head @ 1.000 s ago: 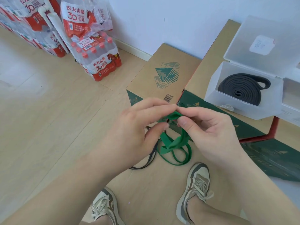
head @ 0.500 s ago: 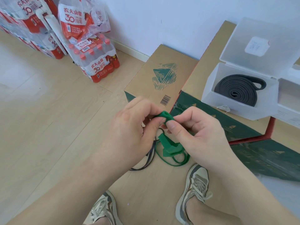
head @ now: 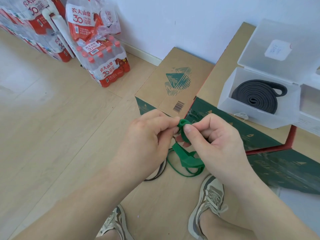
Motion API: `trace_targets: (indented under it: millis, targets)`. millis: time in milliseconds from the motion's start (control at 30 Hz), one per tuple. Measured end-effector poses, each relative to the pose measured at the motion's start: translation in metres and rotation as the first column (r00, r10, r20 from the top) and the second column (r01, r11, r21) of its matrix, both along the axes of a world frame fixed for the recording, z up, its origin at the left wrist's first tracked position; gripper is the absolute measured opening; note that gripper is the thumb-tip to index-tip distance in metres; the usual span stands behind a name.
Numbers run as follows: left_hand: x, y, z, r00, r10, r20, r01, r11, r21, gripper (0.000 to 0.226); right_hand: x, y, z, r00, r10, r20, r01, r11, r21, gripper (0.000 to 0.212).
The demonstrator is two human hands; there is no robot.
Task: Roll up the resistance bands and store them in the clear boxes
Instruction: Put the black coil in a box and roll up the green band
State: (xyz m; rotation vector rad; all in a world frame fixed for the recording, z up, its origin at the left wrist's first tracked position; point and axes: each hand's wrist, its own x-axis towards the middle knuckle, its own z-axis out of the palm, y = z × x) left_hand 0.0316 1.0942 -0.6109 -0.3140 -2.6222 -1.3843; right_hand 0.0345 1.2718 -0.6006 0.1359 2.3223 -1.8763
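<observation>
Now | left hand [head: 149, 135] + right hand [head: 216, 141] both pinching green resistance band [head: 187, 158], roll barely started | black band [head: 256, 96] coiled in clear box [head: 251, 116], right | rest pending

Just one view is supplied, worn on the head and angled forward and steeply down. The left hand [head: 149, 135] and right hand [head: 220, 141] are caught close in, with the green band [head: 189, 161] pinched between them near mid-frame and both forearms entering from the bottom edge. The shoes [head: 211, 193] are seen almost straight down. The wooden floor [head: 52, 127] is spread across the left, the cardboard boxes [head: 174, 80] and clear box [head: 251, 115] are pushed upper right, and the wall [head: 190, 23] is met along the top.
</observation>
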Motion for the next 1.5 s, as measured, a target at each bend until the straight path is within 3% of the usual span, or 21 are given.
trace_targets:
  millis: [133,367,533,767,1000,1200,1500]
  targets:
    - [-0.001,-0.001,-0.001,0.999,-0.027,0.022,0.026,0.999,0.040,0.021,0.010,-0.007,-0.002,0.996,0.087,-0.016,-0.088,0.993,-0.077,0.013]
    - [-0.003,-0.006,0.003,0.997,-0.025,0.075,0.024,1.000,0.017,0.031,-0.001,0.004,-0.010,0.984,0.152,-0.099,-0.140,0.984,0.114,0.014]
    - [-0.006,-0.007,0.008,0.992,-0.057,0.112,0.059,0.998,-0.012,0.023,-0.001,0.009,-0.012,0.972,0.169,-0.164,-0.134,0.969,0.207,0.015]
    - [0.001,-0.001,0.012,0.998,-0.005,0.068,0.009,0.998,-0.059,0.012,0.003,0.004,-0.010,0.987,0.124,-0.103,-0.110,0.986,0.125,0.016]
    - [0.007,0.007,0.007,0.999,0.029,-0.024,-0.030,0.998,-0.064,0.008,0.000,0.000,-0.005,0.999,-0.047,-0.012,0.045,0.996,-0.079,0.013]
    - [0.003,0.002,0.003,0.999,0.027,-0.045,-0.027,1.000,-0.005,0.007,-0.002,-0.003,-0.004,0.995,-0.071,0.067,0.088,0.955,-0.282,0.010]
    - [0.003,0.000,0.005,0.993,0.013,-0.119,-0.015,1.000,-0.021,0.015,0.000,-0.001,-0.002,0.999,0.004,0.041,0.008,0.961,-0.277,0.010]
